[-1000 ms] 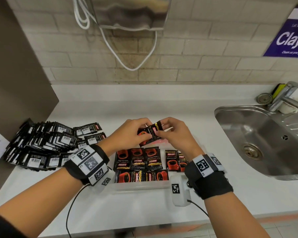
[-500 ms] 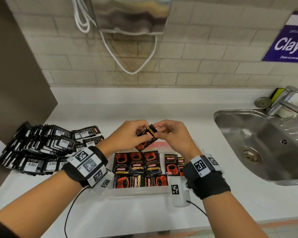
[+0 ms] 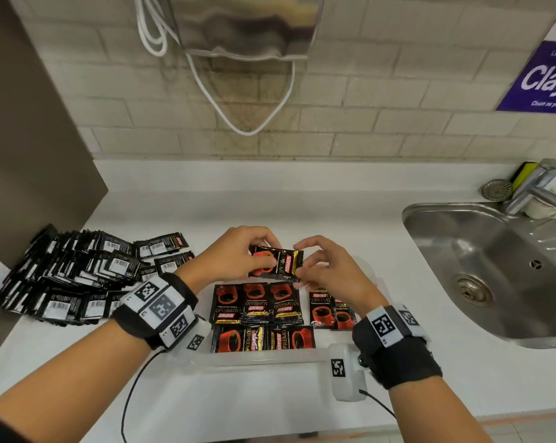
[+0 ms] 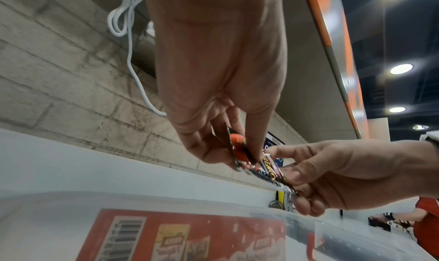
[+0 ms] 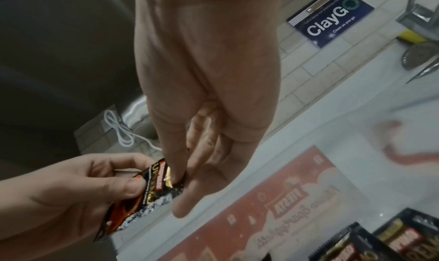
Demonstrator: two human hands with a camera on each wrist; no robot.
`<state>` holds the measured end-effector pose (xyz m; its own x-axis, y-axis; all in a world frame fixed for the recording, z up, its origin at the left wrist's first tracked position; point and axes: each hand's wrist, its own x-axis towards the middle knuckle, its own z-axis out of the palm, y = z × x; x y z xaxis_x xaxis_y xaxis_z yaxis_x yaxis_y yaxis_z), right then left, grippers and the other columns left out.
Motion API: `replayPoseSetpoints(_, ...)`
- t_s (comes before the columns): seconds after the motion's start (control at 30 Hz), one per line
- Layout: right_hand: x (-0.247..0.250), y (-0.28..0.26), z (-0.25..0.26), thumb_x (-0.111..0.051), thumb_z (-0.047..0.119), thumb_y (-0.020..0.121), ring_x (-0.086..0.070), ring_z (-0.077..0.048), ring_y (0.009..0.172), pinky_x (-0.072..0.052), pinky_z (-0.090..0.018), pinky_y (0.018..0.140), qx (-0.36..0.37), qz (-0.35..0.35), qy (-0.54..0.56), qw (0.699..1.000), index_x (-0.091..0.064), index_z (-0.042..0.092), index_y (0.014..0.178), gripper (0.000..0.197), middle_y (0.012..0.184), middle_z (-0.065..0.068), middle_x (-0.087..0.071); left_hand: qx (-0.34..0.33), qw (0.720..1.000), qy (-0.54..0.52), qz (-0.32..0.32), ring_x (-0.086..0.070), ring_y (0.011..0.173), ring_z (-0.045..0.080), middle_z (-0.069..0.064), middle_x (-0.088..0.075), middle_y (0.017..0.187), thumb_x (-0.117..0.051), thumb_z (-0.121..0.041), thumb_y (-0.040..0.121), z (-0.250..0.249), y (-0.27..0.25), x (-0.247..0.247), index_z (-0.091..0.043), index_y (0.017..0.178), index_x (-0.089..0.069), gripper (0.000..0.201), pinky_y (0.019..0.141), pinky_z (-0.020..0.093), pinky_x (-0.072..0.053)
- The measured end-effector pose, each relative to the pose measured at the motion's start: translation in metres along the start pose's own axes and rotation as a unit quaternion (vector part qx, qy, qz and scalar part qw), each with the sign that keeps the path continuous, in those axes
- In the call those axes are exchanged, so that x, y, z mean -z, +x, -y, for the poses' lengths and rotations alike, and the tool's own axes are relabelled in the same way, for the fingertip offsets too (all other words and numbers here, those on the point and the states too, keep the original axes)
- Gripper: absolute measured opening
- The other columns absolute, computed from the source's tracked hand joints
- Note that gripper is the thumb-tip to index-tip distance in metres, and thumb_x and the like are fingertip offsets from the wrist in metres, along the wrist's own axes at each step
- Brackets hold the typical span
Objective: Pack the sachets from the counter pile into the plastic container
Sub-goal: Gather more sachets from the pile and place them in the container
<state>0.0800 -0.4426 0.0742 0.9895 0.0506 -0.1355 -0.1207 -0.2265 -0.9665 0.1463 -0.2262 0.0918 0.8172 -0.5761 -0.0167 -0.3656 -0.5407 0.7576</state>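
A black and red coffee sachet (image 3: 276,262) is held face up above the clear plastic container (image 3: 264,358). My left hand (image 3: 238,254) pinches its left end between thumb and fingers (image 4: 249,148). My right hand (image 3: 321,266) pinches its right end, thumb on the gold strip (image 5: 173,175). Inside the container lie several sachets (image 3: 257,305) in rows, face up. The pile of sachets (image 3: 75,279) lies on the white counter at the left, mostly barcode side up.
A steel sink (image 3: 494,273) with a tap (image 3: 539,187) is set into the counter at the right. A brown panel (image 3: 30,155) stands at the left behind the pile. A white cable (image 3: 238,123) hangs on the brick wall. Another person (image 4: 425,225) shows far right.
The sachet has turned from edge-on and tilted to flat and face up between both hands. Both hands stay over the far part of the container.
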Motion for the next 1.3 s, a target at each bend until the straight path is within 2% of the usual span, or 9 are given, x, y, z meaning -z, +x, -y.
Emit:
replayPoseSetpoints(0.13,-0.006,-0.003,-0.013,-0.066,0.005,0.092,-0.075,-0.024,0.075,-0.059,-0.03,0.066,-0.017,-0.001,-0.017,1.0,-0.066,0.019,0.103,0.018,0.082,-0.007,-0.073,-0.008,1.0,-0.007,-0.004,-0.066,0.102,0.005,-0.014,-0.072,0.104,-0.075,-0.017,0.089,0.0,0.0,-0.001,-0.031,0.099,-0.069,0.018,0.08,0.026,-0.05)
replayPoseSetpoints(0.3,-0.007,-0.003,-0.02,-0.061,0.015,0.097,-0.072,-0.011,0.07,-0.054,-0.022,0.064,-0.046,-0.01,-0.041,0.998,-0.067,0.018,0.094,0.007,0.084,0.002,-0.077,-0.004,1.0,0.006,-0.006,-0.067,0.098,0.016,-0.008,-0.071,0.104,-0.071,-0.017,0.092,-0.001,0.0,-0.001,-0.024,0.106,-0.07,0.016,0.087,0.039,-0.055)
replayPoseSetpoints(0.4,-0.006,-0.004,-0.022,-0.061,0.015,0.096,-0.071,-0.009,0.072,-0.054,-0.024,0.066,-0.064,0.0,-0.048,0.997,-0.066,0.015,0.094,0.005,0.083,0.003,-0.078,-0.006,1.0,0.02,-0.008,-0.068,0.087,0.021,-0.001,-0.069,0.099,-0.07,-0.019,0.093,-0.002,0.001,-0.002,-0.027,0.106,-0.069,0.016,0.08,0.043,-0.057)
replayPoseSetpoints(0.63,-0.005,-0.016,-0.027,-0.066,0.019,0.091,-0.068,-0.012,0.075,-0.048,-0.017,0.065,-0.063,0.059,-0.081,0.993,-0.072,0.016,0.083,0.01,0.087,-0.005,-0.076,-0.012,1.0,0.014,0.004,-0.064,0.081,0.012,-0.008,-0.063,0.091,-0.069,-0.014,0.094,0.0,0.0,-0.003,-0.031,0.109,-0.069,0.023,0.072,0.026,-0.051)
replayPoseSetpoints(0.77,-0.009,-0.019,-0.031,-0.069,0.028,0.093,-0.062,-0.003,0.062,-0.044,-0.013,0.061,-0.043,0.072,-0.058,0.995,-0.074,0.016,0.089,0.014,0.068,0.005,-0.071,-0.015,1.0,0.007,0.009,-0.066,0.082,0.009,-0.011,-0.07,0.088,-0.071,-0.015,0.093,-0.003,0.001,-0.006,-0.029,0.108,-0.071,0.021,0.07,0.017,-0.048)
replayPoseSetpoints(0.9,-0.011,-0.021,-0.034,-0.068,0.02,0.094,-0.062,-0.004,0.063,-0.045,-0.011,0.061,-0.01,0.032,-0.023,0.999,-0.074,0.015,0.091,0.008,0.073,0.002,-0.071,-0.009,1.0,-0.024,-0.002,-0.065,0.074,0.0,-0.009,-0.074,0.089,-0.072,-0.019,0.092,-0.007,0.004,-0.01,-0.025,0.112,-0.069,0.021,0.059,0.013,-0.046)
replayPoseSetpoints(1.0,-0.007,-0.022,-0.037,-0.066,0.018,0.096,-0.062,-0.011,0.067,-0.052,-0.022,0.071,-0.002,0.001,-0.016,1.0,-0.073,0.015,0.098,0.008,0.085,-0.012,-0.075,0.025,0.999,-0.034,-0.016,-0.067,0.072,0.004,-0.007,-0.074,0.087,-0.074,-0.021,0.091,-0.004,0.006,-0.009,-0.023,0.115,-0.066,0.026,0.06,0.017,-0.049)
replayPoseSetpoints(1.1,-0.006,-0.021,-0.041,-0.067,0.016,0.095,-0.062,-0.009,0.064,-0.053,-0.033,0.077,-0.012,-0.016,-0.017,1.0,-0.072,0.016,0.097,0.005,0.083,-0.014,-0.075,0.037,0.999,-0.02,-0.007,-0.07,0.069,0.006,-0.004,-0.074,0.08,-0.072,-0.015,0.092,0.0,0.006,-0.01,-0.019,0.111,-0.065,0.021,0.057,0.014,-0.049)
replayPoseSetpoints(1.3,-0.017,-0.019,-0.052,-0.072,0.026,0.091,-0.066,-0.009,0.059,-0.048,-0.025,0.062,-0.064,-0.048,-0.025,0.996,-0.064,0.019,0.097,0.012,0.073,-0.002,-0.072,0.05,0.997,0.055,0.001,-0.068,0.072,0.006,-0.005,-0.071,0.08,-0.073,-0.018,0.091,-0.001,0.007,-0.017,-0.023,0.103,-0.068,0.014,0.066,0.021,-0.053)
